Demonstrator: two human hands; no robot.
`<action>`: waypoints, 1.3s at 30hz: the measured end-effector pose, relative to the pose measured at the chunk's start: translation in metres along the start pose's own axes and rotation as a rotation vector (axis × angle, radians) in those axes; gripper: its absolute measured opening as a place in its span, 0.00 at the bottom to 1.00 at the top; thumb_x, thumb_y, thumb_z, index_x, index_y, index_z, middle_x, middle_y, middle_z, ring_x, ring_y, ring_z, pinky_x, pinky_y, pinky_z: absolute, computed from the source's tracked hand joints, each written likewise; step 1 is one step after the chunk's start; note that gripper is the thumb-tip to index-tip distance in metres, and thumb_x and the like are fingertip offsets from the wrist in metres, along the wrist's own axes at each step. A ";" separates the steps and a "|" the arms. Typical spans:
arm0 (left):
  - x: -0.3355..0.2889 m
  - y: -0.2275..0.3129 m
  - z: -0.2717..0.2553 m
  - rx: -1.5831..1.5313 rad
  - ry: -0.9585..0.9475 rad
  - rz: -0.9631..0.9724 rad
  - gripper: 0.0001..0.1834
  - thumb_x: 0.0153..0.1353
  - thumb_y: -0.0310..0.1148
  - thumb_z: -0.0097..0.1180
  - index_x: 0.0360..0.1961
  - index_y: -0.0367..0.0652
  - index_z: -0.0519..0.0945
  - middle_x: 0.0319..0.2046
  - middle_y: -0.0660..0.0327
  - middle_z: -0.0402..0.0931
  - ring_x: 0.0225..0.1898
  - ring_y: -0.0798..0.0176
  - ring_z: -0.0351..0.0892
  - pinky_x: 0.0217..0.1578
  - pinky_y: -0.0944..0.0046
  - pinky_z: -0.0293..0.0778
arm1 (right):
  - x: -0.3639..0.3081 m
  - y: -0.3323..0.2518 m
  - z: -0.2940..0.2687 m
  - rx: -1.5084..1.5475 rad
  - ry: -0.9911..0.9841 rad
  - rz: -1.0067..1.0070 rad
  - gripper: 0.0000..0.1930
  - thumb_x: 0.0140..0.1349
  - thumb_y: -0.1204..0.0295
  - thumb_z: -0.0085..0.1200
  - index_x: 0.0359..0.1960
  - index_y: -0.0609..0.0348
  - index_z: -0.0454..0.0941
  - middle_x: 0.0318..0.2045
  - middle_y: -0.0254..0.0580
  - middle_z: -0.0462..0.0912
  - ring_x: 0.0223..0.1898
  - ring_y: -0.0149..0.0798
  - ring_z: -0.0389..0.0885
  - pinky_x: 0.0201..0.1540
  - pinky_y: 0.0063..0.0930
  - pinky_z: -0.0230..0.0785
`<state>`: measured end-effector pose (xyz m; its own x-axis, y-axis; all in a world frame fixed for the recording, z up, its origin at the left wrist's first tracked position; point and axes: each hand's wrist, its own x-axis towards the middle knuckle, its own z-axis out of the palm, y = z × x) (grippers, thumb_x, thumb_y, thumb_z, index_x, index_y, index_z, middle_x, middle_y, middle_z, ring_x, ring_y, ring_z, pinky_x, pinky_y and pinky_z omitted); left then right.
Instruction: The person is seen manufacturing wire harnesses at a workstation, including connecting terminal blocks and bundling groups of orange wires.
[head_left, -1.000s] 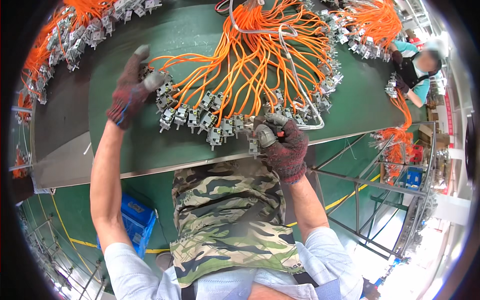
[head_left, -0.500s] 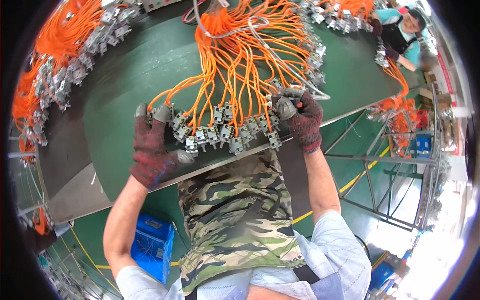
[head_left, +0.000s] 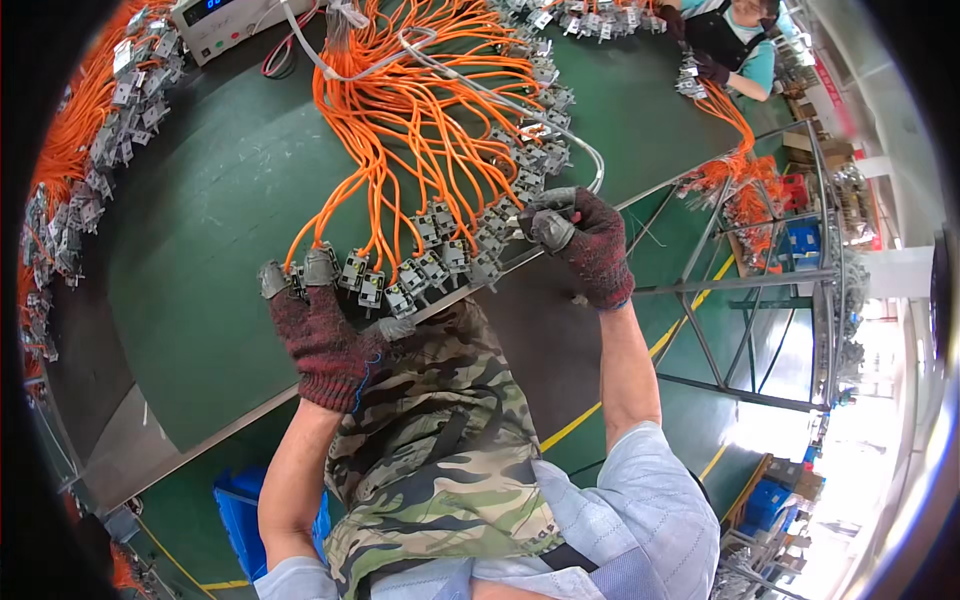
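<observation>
A fan of orange cables [head_left: 375, 155] ends in a row of grey connectors [head_left: 430, 268] along the table's front edge. My left hand [head_left: 325, 335], in a dark red knit glove with grey-wrapped fingertips, has its fingers stretched out. Two fingertips touch a connector at the row's left end, and the thumb lies apart beside the edge. At the right end, my right hand [head_left: 585, 240], gloved alike, is closed in a pinch. What is between its fingers is hidden. A grey-white cable [head_left: 597, 165] curves down close to this hand.
The green-topped table [head_left: 230, 190] has a box instrument [head_left: 225, 28] with a display at the back. More orange cable bundles [head_left: 75, 130] lie at far left. A co-worker [head_left: 725, 40] handles connectors at back right. A metal frame [head_left: 740, 280] stands right; a blue bin [head_left: 240, 515] is below.
The view has swung right, so the table and cables sit further left, and more of the box instrument shows. The left hand stays at the row's left end; the right hand remains closed.
</observation>
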<state>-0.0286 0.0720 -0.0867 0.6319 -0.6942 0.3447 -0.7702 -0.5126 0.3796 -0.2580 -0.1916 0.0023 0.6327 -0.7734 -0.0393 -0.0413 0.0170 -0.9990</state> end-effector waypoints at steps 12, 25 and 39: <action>0.003 0.001 -0.002 -0.011 0.059 0.059 0.72 0.37 0.76 0.78 0.81 0.49 0.65 0.77 0.25 0.53 0.78 0.21 0.54 0.76 0.29 0.55 | 0.009 -0.006 0.005 -0.267 -0.046 0.071 0.13 0.66 0.76 0.70 0.50 0.66 0.87 0.41 0.39 0.93 0.41 0.27 0.88 0.50 0.26 0.83; 0.002 -0.002 -0.003 -0.004 0.047 0.080 0.73 0.37 0.77 0.76 0.81 0.50 0.65 0.77 0.25 0.52 0.78 0.20 0.53 0.76 0.28 0.55 | -0.035 0.013 0.013 -0.025 0.096 0.023 0.12 0.66 0.79 0.68 0.50 0.66 0.86 0.40 0.41 0.93 0.41 0.27 0.89 0.47 0.25 0.83; 0.000 -0.005 -0.004 -0.007 0.041 0.085 0.73 0.37 0.78 0.75 0.82 0.51 0.64 0.77 0.25 0.51 0.78 0.20 0.53 0.75 0.27 0.54 | -0.046 0.011 0.038 -0.364 0.200 -0.193 0.09 0.65 0.78 0.68 0.46 0.66 0.88 0.35 0.39 0.92 0.36 0.26 0.87 0.42 0.25 0.82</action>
<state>-0.0244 0.0763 -0.0848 0.5671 -0.7140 0.4106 -0.8208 -0.4487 0.3535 -0.2582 -0.1319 -0.0078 0.4956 -0.8482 0.1869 -0.2291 -0.3352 -0.9139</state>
